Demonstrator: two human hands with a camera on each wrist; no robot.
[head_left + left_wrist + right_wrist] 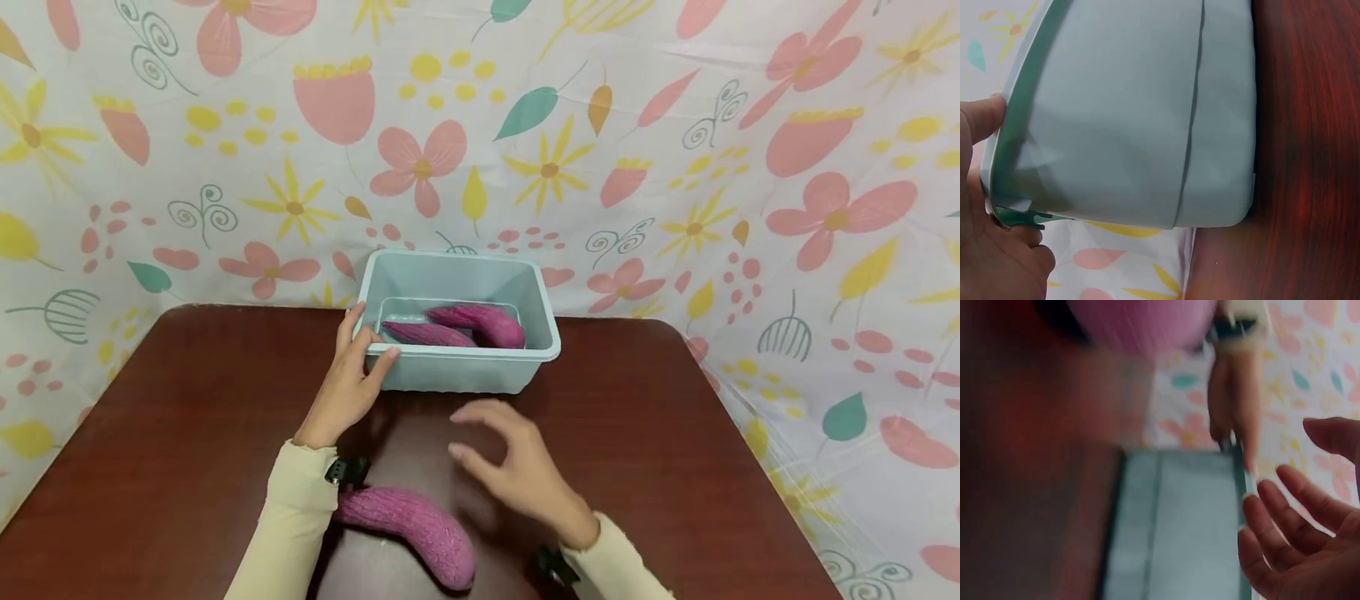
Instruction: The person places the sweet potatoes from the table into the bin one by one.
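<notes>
My left hand (pixel 347 383) grips the front left corner of a pale blue-green plastic bin (pixel 457 371), thumb on the front rim and fingers over the left side. Two purple, ridged, eggplant-like vegetables lie inside; the curved one (pixel 495 323) is behind and right of the slimmer one (pixel 431 334). A third purple vegetable (pixel 420 525), thick and curved, rests on the table in front of the bin, one end hidden behind my left wrist. My right hand (pixel 521 467) hovers between that vegetable and the bin, fingers loosely bent apart from the thumb, with nothing in it.
The bin stands near the back edge of a dark reddish-brown table (pixel 660 433). Behind and beside the table hangs a white cloth (pixel 480 167) printed with flowers and leaves. Each wrist wears a black strap with a small device.
</notes>
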